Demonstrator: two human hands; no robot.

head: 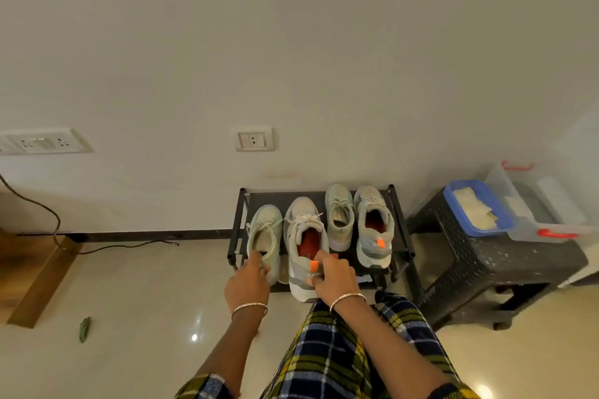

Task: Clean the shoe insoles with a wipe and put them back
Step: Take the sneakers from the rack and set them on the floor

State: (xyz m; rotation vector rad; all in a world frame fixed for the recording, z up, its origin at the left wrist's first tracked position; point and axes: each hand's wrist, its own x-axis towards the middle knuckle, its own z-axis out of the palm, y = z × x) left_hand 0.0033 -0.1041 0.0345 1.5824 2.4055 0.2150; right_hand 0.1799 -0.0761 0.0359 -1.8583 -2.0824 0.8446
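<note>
Your right hand grips grey shoe heel; red insole just ahead, lengthwise away; left hand holds green shoe

- A shoe rack stands on the floor against the wall, with a stool just to its right.
- Four shoes sit side by side on the rack's top, toes toward the wall: leftmost shoe, second shoe, third shoe, rightmost shoe.
- The two left shoes lie nearer, their heels past the front edge.
- An insole lies inside the second shoe.
- The left hand holds the leftmost shoe's heel; the right hand holds the second shoe's heel.
- On the stool, a tray sits left of a box.
- A wall socket is above the rack.
</note>
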